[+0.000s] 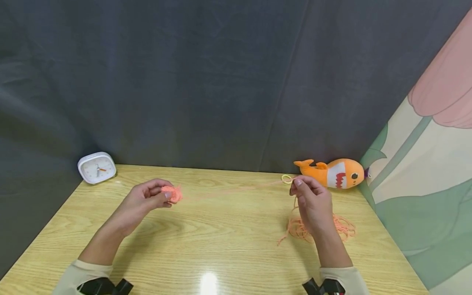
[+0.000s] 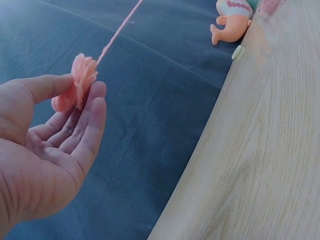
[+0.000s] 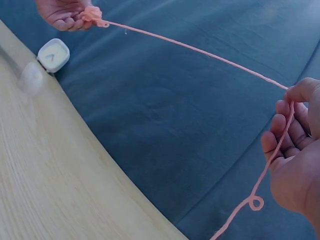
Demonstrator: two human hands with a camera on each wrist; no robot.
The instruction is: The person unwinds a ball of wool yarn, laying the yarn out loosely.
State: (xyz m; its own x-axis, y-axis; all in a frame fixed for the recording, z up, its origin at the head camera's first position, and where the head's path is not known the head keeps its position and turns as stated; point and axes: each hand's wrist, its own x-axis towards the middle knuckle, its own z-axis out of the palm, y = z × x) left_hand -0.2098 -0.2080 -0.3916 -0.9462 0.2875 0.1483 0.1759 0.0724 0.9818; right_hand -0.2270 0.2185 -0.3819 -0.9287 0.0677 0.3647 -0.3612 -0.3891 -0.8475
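A small wound bundle of coral-pink yarn (image 1: 175, 194) is pinched between the thumb and fingers of my left hand (image 1: 141, 201), above the left half of the table. From it a single yarn strand (image 3: 195, 48) runs nearly straight across to my right hand (image 1: 315, 203), whose thumb and forefinger pinch it. Past the right fingers the strand hangs down with a small curl in it, seen in the right wrist view. Beneath the right hand a loose heap of the same yarn (image 1: 344, 227) lies on the table, partly hidden by that hand and wrist.
At the table's (image 1: 228, 246) back right lies an orange shark plush (image 1: 333, 174). A small yellow ring-shaped thing (image 1: 287, 179) is just left of the right fingertips in the head view. A white clock (image 1: 97, 168) stands at the back left. A dark curtain (image 1: 191, 82) hangs behind.
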